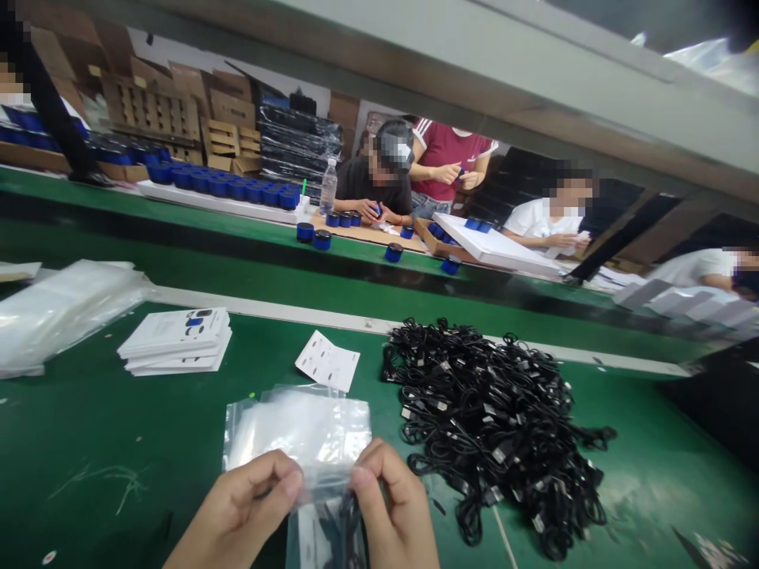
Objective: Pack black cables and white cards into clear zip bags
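Both my hands are low at the front edge, pinching the top of a small clear plastic bag (325, 531) with something dark inside it. My left hand (240, 514) grips the bag's left side with thumb and fingers closed. My right hand (394, 510) pinches the right side. Under the bag lies a loose stack of empty clear bags (300, 427) on the green table (118, 442). A big pile of coiled black cables (495, 431) lies just right of my right hand. A single white leaflet (327, 361) lies beyond the bags.
A stack of white leaflets (176, 340) sits at left, with a heap of plastic bags (59, 308) further left. Across the green conveyor (237, 261), several people handle small blue round items (314, 235) beside a white box (498, 246). Cardboard boxes stand at the back.
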